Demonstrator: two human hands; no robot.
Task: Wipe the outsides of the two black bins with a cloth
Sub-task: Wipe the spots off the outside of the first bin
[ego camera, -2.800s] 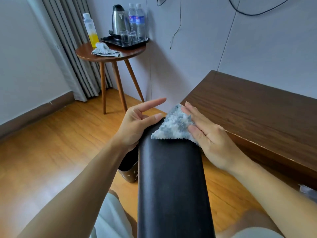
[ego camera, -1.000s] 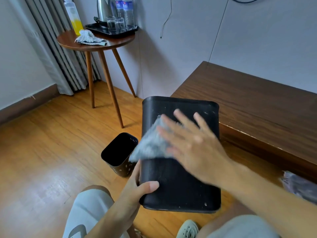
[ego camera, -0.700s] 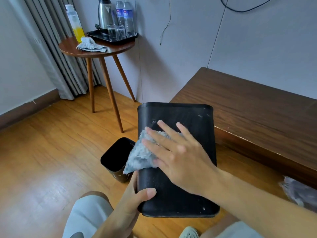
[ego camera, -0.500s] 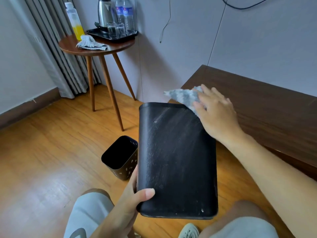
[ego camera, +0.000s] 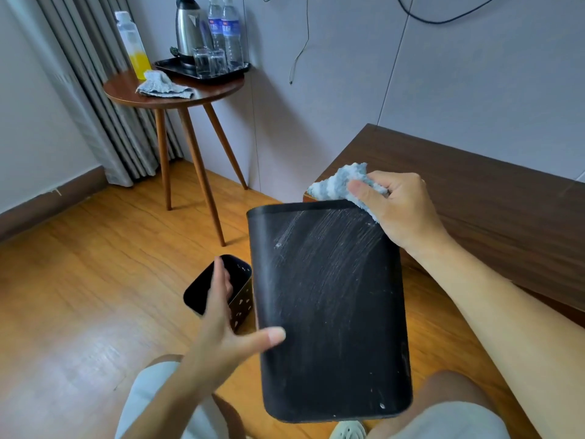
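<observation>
Wooden floor [ego camera: 79, 280] behind. Big black plastic bin [ego camera: 329, 312] steadied by left hand [ego camera: 221, 337], fingers straight. Fluffy grey cloth [ego camera: 338, 185] bunched in right hand [ego camera: 399, 207], upper right. Wiping likely midway; small black bin [ego camera: 240, 299] probably next.

left grip [ego camera: 228, 324] fingers straight, right grip [ego camera: 399, 210] curled

Pale panelled walls [ego camera: 474, 74] meet a wooden plank floor [ego camera: 79, 280], with grey curtains [ego camera: 95, 99] in the left corner. A round three-legged side table [ego camera: 171, 99] stands beside the curtains; a dark wooden desk [ego camera: 490, 201] occupies the right.
</observation>
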